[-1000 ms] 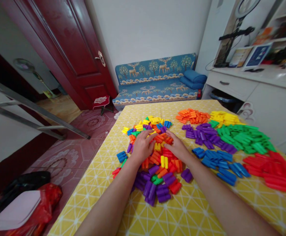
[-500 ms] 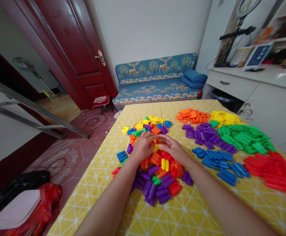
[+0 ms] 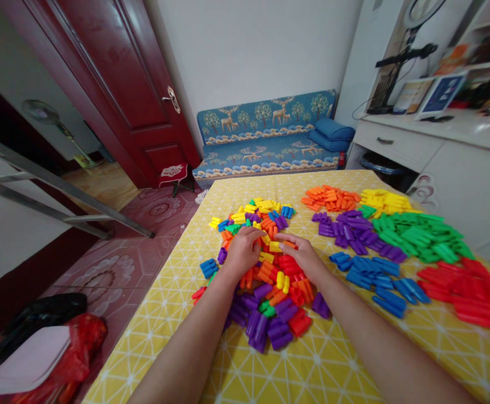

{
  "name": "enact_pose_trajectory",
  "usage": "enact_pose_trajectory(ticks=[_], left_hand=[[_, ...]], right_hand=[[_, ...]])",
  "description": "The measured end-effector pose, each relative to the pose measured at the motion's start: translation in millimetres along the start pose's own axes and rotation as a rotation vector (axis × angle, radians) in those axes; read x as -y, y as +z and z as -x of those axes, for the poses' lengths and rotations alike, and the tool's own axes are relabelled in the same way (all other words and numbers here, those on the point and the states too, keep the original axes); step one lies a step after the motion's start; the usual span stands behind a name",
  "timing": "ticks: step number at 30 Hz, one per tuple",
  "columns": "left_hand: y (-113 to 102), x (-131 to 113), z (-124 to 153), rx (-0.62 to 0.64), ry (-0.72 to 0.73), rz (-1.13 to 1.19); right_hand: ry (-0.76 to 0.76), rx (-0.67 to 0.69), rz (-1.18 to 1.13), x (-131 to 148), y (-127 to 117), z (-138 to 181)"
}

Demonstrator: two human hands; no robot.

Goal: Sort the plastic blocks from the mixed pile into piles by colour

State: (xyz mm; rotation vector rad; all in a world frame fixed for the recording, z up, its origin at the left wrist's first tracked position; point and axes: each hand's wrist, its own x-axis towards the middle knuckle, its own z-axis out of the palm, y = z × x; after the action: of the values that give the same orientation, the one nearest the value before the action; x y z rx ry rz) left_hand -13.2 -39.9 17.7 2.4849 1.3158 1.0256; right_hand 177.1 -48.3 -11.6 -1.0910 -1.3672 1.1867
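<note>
A mixed heap of plastic bullet-shaped toy building blocks (image 3: pixel 267 273) lies on the table, mostly orange, purple, yellow and red. Over its middle reaches my left hand (image 3: pixel 245 251), with curved fingers and a gap between thumb and forefinger; its fingertips are close to yellow blocks. Opposite it, my right hand (image 3: pixel 306 258) has thumb and forefinger at a yellow block (image 3: pixel 274 246), which appears pinched at its right end. An orange block (image 3: pixel 290 244) shows between these fingers. The hands are apart, and parts of the heap are hidden under them.
Sorted by colour on the right of the yellow tablecloth (image 3: pixel 312 370) are orange (image 3: pixel 331 198), yellow (image 3: pixel 386 202), purple (image 3: pixel 354 233), green (image 3: pixel 421 235), blue (image 3: pixel 373 275) and red blocks (image 3: pixel 472 294). A blue sofa (image 3: pixel 266 146) stands beyond the table.
My hands have drawn slightly apart. The right hand has shifted a little to the right, and the yellow and orange blocks at its fingers now show more clearly.
</note>
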Motion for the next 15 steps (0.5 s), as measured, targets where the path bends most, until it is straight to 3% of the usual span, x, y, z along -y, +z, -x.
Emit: enact_pose_trajectory(ticks=[3,6,8,11,15], left_hand=[[-1,-2,0,0.059,-0.052,-0.087],[-4,-6,0,0.153,-0.045,-0.151],[-6,-9,0,0.207,-0.027,-0.182],[-8,-11,0,0.257,-0.031,-0.241],[-10,-14,-1,0.308,-0.064,-0.310]], right_hand=[[-0.027,-0.053,0.019,-7,-3,-4],[-0.185,-0.061,0.173,-13,-5,-10],[-0.245,-0.012,0.309,-14,-4,-13],[-0.215,0.099,0.456,-12,-3,-16],[-0.264,0.174,0.483,-9,-4,-17]])
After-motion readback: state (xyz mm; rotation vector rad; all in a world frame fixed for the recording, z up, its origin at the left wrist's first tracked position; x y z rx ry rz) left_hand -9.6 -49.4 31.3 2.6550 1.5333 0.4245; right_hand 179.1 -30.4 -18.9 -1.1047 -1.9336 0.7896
